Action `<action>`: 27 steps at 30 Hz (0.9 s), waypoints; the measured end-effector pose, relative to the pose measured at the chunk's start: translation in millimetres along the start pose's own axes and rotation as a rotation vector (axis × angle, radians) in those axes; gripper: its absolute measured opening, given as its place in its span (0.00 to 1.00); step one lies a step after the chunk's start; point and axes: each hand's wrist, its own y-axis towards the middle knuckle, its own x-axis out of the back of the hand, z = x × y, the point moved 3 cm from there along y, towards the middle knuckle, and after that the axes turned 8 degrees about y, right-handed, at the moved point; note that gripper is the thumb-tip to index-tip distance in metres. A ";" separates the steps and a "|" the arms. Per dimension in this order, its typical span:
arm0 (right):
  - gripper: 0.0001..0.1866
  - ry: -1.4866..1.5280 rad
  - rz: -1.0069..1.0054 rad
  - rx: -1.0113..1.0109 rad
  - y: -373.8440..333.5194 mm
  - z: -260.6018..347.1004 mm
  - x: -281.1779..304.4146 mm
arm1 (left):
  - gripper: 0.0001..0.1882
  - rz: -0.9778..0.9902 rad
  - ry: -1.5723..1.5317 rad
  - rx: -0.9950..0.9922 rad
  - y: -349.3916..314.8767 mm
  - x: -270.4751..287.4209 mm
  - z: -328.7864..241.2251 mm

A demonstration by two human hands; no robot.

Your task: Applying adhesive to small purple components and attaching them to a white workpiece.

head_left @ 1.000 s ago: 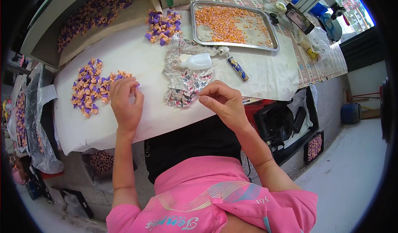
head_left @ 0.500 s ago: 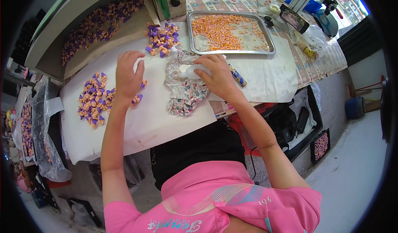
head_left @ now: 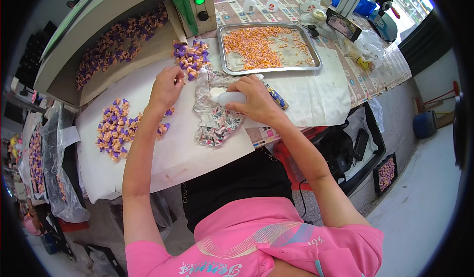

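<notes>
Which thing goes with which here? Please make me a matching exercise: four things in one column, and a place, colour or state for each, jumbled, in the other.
Things:
1. Bottle
2. Tray
3. Cloth
4. Left hand

Descriptions:
A. Crumpled, with a flower pattern
B. Curled, near a purple-and-peach pile
C. White, at the right hand
D. Metal, with orange bits in it

Right pairs: 1-C, 2-D, 3-A, 4-B.
</notes>
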 end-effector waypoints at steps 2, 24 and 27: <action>0.18 0.010 -0.007 0.030 -4.4 4.3 1.3 | 0.11 -0.045 -0.080 0.045 -13.5 4.8 -7.6; 0.16 0.637 -0.387 -0.073 -78.3 62.5 -46.7 | 0.11 -0.106 -1.315 0.532 -173.0 -28.9 -74.8; 0.16 0.351 -0.393 0.074 -77.6 68.1 -45.9 | 0.09 -0.124 -1.337 0.539 -172.8 -28.8 -74.1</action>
